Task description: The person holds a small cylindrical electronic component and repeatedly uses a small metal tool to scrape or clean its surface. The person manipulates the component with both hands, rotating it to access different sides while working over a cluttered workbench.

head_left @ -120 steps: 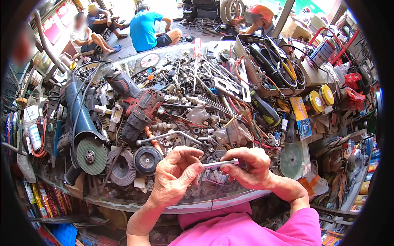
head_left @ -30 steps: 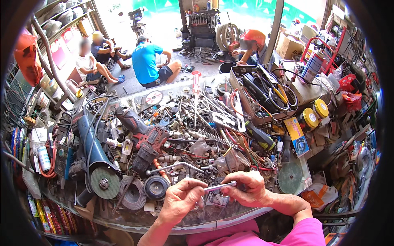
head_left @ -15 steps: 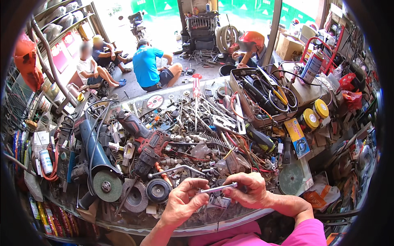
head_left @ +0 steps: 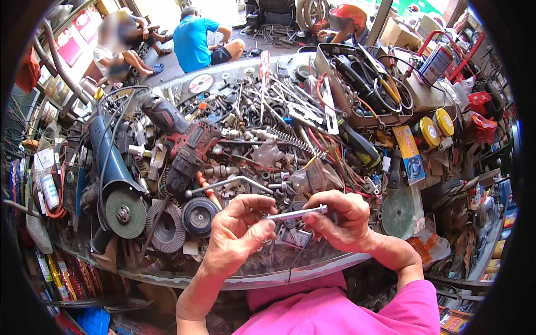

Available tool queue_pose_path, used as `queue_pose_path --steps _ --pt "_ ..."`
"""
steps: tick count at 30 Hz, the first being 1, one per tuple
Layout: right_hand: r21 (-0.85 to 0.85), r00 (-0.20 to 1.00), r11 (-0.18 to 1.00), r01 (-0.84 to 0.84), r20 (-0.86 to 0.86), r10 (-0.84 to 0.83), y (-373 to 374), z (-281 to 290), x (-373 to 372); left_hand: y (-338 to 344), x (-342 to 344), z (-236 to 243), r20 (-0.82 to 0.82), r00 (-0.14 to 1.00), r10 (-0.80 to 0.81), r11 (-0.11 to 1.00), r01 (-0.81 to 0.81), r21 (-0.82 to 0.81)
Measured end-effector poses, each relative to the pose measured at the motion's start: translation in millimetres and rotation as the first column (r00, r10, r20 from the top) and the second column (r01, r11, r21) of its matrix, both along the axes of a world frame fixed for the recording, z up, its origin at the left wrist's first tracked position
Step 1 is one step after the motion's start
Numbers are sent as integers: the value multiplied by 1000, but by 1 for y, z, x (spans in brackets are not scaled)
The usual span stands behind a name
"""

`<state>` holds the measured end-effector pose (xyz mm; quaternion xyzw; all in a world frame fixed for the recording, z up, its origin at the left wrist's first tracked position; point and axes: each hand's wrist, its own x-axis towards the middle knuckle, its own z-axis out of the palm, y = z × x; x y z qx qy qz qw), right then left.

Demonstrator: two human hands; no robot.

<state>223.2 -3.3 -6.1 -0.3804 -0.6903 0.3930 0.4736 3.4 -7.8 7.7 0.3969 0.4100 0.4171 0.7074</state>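
Note:
A long silver bolt lies nearly level between my hands above the near edge of the bench. My left hand pinches its left end between thumb and forefinger. Around the right end, beside the wider head, the thumb and fingers of my right hand are closed. Just beyond my hands a bent metal rod rests on the heap of loose parts. Left of my left hand is a black wheel with a round hub.
A red-black cordless power tool and a blue angle grinder lie left on the cluttered glass-topped bench. An open tool case stands back right, near yellow-lidded tins. Several people sit beyond the bench, one in a blue shirt.
The view has tipped downward, so the bench and my hands appear higher. The bolt stays between both hands, its head now showing more plainly at the right end.

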Motion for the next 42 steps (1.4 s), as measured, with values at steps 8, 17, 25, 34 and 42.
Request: queue_pose_path --steps 8,17,25,34,42 --pt "-33 1000 999 -26 -9 25 -2 -2 0 4 -4 0 79 997 21 989 -9 -149" --pt "13 998 998 -64 31 63 0 -2 2 2 -6 -1 -32 998 -47 992 43 -117" --pt "-24 1000 999 -22 -3 22 0 0 3 0 -1 -3 -17 1000 -7 1000 8 15" --pt "-4 1000 1000 -21 -7 21 -1 -1 2 3 -4 -1 -3 1000 -16 995 16 -100" --pt "16 998 998 -61 18 60 0 -3 2 1 -3 -1 -76 996 -41 998 37 -49"
